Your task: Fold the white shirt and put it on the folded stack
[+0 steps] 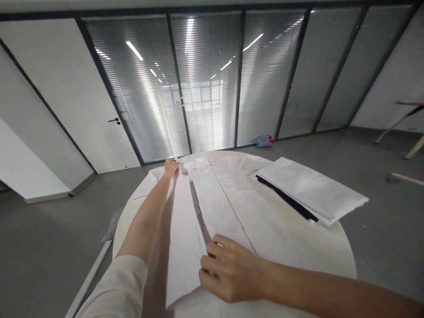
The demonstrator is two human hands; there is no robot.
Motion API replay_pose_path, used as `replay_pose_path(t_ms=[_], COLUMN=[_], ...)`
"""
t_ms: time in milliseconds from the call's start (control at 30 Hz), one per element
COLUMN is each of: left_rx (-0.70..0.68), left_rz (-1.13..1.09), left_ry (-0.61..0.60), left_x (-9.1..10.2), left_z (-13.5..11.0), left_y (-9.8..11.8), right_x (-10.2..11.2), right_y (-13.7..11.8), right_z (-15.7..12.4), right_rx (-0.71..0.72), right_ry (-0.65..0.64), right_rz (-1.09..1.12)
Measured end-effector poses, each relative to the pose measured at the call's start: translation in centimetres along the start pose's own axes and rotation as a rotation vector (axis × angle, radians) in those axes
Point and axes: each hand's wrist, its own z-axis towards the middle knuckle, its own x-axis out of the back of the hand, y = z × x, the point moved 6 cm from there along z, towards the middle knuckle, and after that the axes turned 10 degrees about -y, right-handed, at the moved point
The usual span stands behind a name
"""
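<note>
White shirt (228,212) lies flat on a round white table (346,260), its collar end at about 12 o'clock and its lower end toward 6, with a narrow dark gap running down the cloth between its long folds. The left hand (171,168) sits at 11 o'clock, closed on the cloth near the collar, and a cream sleeve (112,287) covers the upper part of that arm. The right hand (230,274) is at 5 o'clock, its fingers (212,265) curled in a pinch on a folded edge (the thumb is hidden, so the curl is the main sign of grip).

Judging by its creases, the cloth is light, soft and likely to slide on the smooth tabletop. Folded edges and the firmer collar look like the surest places to take hold, since a double layer gives a better pinch.

A folded white garment (308,190) with a dark navy edge (286,198) rests at 2 o'clock, just beside the shirt. Past the table at 1 o'clock, a small blue-and-red bottle (264,141) stands before a glass partition (208,84) with slatted blinds.
</note>
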Motion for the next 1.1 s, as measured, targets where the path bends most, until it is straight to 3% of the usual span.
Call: replay_pose_path(t_ms=[167, 300, 433, 533, 733, 833, 1100], left_rx=[-0.093, -0.144, -0.15, -0.155, -0.151, -0.129, -0.051], left_rz=[0.046, 0.064, 0.087, 0.099, 0.093, 0.095, 0.139], left_ry=[0.135, 0.156, 0.144, 0.153, 0.207, 0.197, 0.093], left_x=[-3.1, -4.6, -5.1, -4.4, -0.3, 0.1, -7.0], left_z=[0.3, 0.3, 0.2, 0.1, 1.2, 1.4, -0.1], left_y=[3.1, 5.0, 5.7, 5.6, 5.2, 4.9, 3.6], right_x=[0.7, 1.7, 2.3, 3.0, 4.5, 3.9, 0.9], right_y=[0.1, 0.6, 1.0, 1.2, 1.3, 0.9, 0.4], right_z=[-1.2, -1.4, -1.4, -1.0, 0.8, 1.1, -2.1], right_rx=[-0.077, -0.099, -0.084, -0.092, -0.053, -0.032, -0.08], right_ry=[-0.024, -0.004, -0.013, 0.002, 0.105, 0.083, -0.157], right_rz=[0.041, 0.093, 0.124, 0.123, 0.1, 0.092, 0.092])
